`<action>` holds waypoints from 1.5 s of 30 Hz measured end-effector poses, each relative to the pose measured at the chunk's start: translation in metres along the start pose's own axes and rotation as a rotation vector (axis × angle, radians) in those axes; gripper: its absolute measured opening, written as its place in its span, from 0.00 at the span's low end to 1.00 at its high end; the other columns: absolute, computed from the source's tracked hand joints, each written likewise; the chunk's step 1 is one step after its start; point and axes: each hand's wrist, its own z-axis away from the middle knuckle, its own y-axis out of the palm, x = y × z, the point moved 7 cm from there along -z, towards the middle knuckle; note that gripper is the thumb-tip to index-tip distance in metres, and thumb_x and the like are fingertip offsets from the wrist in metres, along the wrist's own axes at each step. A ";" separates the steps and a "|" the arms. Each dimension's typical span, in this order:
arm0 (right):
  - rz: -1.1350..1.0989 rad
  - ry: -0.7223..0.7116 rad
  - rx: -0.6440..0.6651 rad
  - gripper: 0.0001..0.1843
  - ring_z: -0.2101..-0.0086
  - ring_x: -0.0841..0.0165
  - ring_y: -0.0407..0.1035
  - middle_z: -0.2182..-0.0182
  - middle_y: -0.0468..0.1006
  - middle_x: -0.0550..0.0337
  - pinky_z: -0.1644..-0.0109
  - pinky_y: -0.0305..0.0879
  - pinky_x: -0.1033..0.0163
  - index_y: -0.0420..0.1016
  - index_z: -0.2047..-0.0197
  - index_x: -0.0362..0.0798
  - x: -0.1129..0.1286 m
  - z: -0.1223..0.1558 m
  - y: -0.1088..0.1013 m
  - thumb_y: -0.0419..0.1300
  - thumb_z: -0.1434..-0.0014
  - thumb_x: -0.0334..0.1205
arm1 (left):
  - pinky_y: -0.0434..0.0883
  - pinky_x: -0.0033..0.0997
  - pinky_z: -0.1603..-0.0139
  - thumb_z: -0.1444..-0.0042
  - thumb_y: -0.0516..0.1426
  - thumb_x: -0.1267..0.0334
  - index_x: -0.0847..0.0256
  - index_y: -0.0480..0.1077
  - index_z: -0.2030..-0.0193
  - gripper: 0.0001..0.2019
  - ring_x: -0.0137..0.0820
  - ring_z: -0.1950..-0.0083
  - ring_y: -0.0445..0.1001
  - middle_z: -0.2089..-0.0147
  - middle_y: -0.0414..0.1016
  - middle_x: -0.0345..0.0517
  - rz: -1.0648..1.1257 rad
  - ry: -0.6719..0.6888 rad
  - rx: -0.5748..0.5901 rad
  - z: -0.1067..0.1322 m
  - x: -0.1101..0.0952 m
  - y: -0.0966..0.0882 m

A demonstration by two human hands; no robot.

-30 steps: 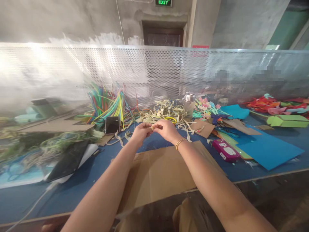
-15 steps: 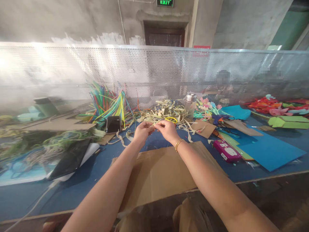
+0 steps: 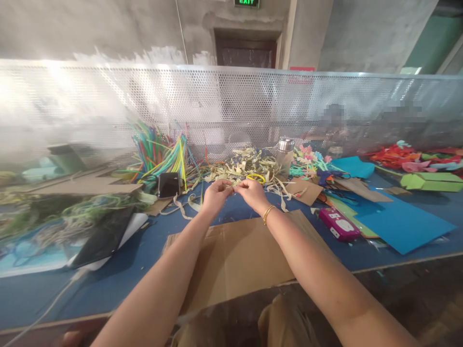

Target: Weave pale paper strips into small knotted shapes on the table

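My left hand (image 3: 218, 195) and my right hand (image 3: 252, 193) meet fingertip to fingertip above the far edge of a cardboard sheet (image 3: 246, 255). Both are closed in a pinch. A small bit of a pale green strip (image 3: 237, 183) shows between them; the fingers cover the rest. Just behind lies a heap of similar pale strips (image 3: 249, 164), with a yellow ring (image 3: 255, 178), perhaps a roll or scissor handle, beside my right fingers. Loose strips (image 3: 181, 208) curl on the blue table left of my left hand.
A phone (image 3: 169, 185) leans before colourful pipe cleaners (image 3: 159, 154). A bottle (image 3: 285, 154) stands behind my right hand. Right are a purple box (image 3: 338, 224) and blue sheets (image 3: 401, 221). A dark tablet-like panel (image 3: 103, 238) and tangled yarn (image 3: 65, 226) lie left. A perforated metal screen (image 3: 202, 106) crosses behind.
The two hands stay together in their pinch, with the fingertips shifting only slightly. The whole view has moved a little.
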 end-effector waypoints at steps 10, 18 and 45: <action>0.200 -0.361 -0.133 0.04 0.61 0.66 0.68 0.61 0.75 0.56 0.53 0.63 0.60 0.75 0.70 0.49 0.034 0.010 -0.009 0.62 0.46 0.39 | 0.56 0.23 0.78 0.64 0.63 0.65 0.62 0.68 0.68 0.14 0.23 0.80 0.64 0.80 0.70 0.36 0.133 -0.102 -0.065 0.003 0.004 -0.004; 0.433 -0.536 -0.006 0.08 0.58 0.62 0.63 0.63 0.76 0.57 0.50 0.55 0.55 0.74 0.69 0.51 0.055 0.014 -0.005 0.57 0.39 0.40 | 0.59 0.23 0.77 0.67 0.65 0.66 0.60 0.66 0.70 0.15 0.23 0.79 0.65 0.79 0.71 0.37 0.112 -0.155 -0.023 0.006 0.005 0.000; 0.320 -0.061 -0.089 0.08 0.69 0.68 0.67 0.76 0.74 0.61 0.66 0.56 0.65 0.74 0.81 0.48 0.018 0.001 -0.016 0.62 0.54 0.41 | 0.66 0.28 0.66 0.53 0.59 0.66 0.58 0.67 0.70 0.05 0.30 0.70 0.71 0.74 0.72 0.39 -0.204 0.164 0.047 -0.002 -0.002 0.004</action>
